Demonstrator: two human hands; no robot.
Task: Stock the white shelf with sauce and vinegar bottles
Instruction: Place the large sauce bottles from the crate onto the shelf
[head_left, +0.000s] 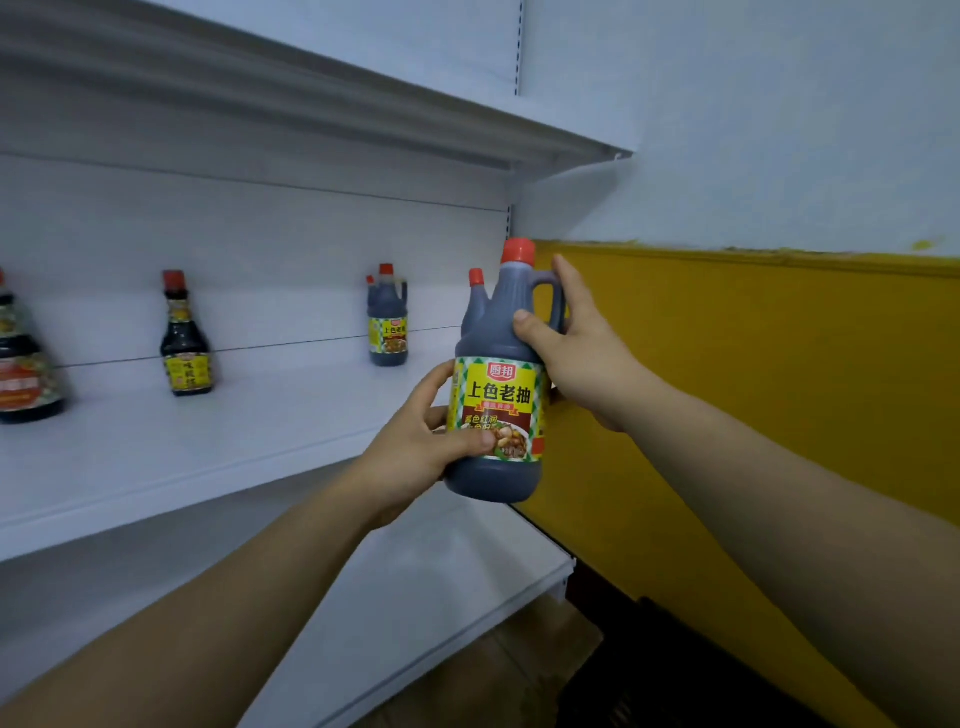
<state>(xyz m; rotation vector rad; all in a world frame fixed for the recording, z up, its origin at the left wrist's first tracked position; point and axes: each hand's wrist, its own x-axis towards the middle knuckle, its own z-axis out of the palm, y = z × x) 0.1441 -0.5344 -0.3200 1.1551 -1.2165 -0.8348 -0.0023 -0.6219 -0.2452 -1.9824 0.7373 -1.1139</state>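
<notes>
Both hands are holding a dark soy sauce bottle (497, 395) in the air just off the right end of the white shelf (208, 441): the left hand (421, 441) is gripping its labelled body, the right hand (576, 353) is clasping its handle. Further along that shelf, a matching handled bottle (388, 325) and a slimmer sauce bottle (185, 343) are standing upright, well apart.

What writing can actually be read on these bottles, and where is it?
"厨邦": red badge atop the label of the held bottle.
"上色老抽": large black characters on that same label.
"酱色红润": smaller line below; the rest is hidden by the left hand.
"上色老抽": just legible on the handled bottle on the shelf.
Round-shouldered bottle and leftmost bottle: labels too blurred.
</notes>
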